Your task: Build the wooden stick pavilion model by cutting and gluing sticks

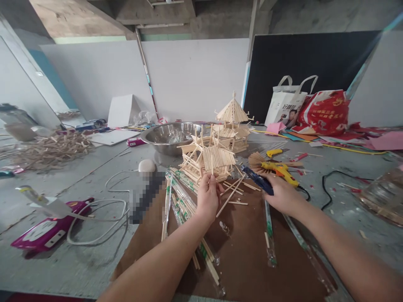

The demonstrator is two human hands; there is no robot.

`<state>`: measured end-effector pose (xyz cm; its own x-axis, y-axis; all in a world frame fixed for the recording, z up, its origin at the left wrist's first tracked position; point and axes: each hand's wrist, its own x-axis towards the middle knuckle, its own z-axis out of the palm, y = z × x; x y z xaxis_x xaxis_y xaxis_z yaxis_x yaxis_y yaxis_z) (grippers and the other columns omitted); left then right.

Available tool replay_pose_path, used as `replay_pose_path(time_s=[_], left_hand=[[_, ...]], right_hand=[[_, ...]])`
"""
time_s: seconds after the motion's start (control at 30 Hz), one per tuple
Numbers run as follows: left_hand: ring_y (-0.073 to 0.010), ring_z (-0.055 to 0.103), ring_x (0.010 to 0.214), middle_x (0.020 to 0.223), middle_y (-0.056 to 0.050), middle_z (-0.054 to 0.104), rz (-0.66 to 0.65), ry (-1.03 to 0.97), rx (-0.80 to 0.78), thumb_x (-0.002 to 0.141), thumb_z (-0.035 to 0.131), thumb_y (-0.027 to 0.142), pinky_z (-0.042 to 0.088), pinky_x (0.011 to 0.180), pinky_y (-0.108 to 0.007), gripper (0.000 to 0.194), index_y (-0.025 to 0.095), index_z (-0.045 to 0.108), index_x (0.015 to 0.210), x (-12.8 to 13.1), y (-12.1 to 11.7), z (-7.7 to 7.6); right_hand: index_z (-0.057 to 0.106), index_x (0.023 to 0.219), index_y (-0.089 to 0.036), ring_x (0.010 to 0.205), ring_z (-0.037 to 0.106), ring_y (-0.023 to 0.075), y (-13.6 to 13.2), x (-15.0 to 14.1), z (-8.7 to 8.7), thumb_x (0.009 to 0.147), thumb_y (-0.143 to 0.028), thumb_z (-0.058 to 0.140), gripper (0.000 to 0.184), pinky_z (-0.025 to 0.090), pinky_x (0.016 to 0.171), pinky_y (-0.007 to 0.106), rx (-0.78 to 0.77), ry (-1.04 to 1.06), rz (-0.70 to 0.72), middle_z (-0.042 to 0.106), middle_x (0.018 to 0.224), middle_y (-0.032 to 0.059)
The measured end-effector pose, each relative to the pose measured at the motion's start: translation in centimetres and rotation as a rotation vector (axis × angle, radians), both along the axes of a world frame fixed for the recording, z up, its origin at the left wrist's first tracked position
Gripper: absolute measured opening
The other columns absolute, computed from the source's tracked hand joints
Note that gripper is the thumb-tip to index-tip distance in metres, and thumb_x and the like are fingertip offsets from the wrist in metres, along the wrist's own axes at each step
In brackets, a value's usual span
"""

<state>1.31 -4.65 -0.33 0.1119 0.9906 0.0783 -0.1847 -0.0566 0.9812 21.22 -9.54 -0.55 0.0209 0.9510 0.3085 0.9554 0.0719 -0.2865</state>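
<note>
My left hand [209,196] pinches a short bamboo stick [212,163] upright between thumb and fingers. Directly behind it stands a small house model built of pale sticks [217,157], with a slatted roof. My right hand [281,195] is closed around a dark blue hand tool [257,179] whose narrow end points left toward the model; its exact kind is unclear. Loose sticks [231,195] lie between my hands. Plastic-wrapped chopsticks [182,205] spread across the brown board [245,260] beneath my left forearm.
A yellow glue gun [285,172] and a yellow-handled cutter [274,152] lie at right. Behind are a steel bowl [170,138] and a stick pavilion [233,113]. A magenta power strip [53,226] with a white cable sits left; a red bag [324,112] stands back right.
</note>
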Motion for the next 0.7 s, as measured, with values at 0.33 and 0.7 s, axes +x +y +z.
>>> replay_pose_path(time_s=[0.33, 0.7], left_hand=[[-0.0068, 0.033, 0.042, 0.046, 0.005, 0.039, -0.257, 0.195, 0.195, 0.075, 0.044, 0.039, 0.026, 0.04, -0.017, 0.022, 0.02, 0.054, 0.08, 0.1, -1.3, 0.2], [-0.0055, 0.027, 0.041, 0.045, 0.005, 0.036, -0.449, 0.291, 0.192, 0.076, 0.043, 0.04, 0.021, 0.04, -0.018, 0.027, 0.017, 0.047, 0.062, 0.1, -1.6, 0.1]], right_hand=[[0.041, 0.112, -0.014, 0.099, 0.046, 0.0232, -0.5, -1.0, 0.6, 0.06, -0.016, 0.044, 0.052, 0.035, 0.084, 0.034, -0.039, 0.01, 0.093, 0.05, 0.109, 0.0112], [0.044, 0.105, -0.014, 0.093, 0.047, 0.0215, -1.1, -2.1, 1.4, 0.06, -0.013, 0.043, 0.045, 0.036, 0.08, 0.033, -0.008, 0.004, 0.242, 0.052, 0.103, 0.0102]])
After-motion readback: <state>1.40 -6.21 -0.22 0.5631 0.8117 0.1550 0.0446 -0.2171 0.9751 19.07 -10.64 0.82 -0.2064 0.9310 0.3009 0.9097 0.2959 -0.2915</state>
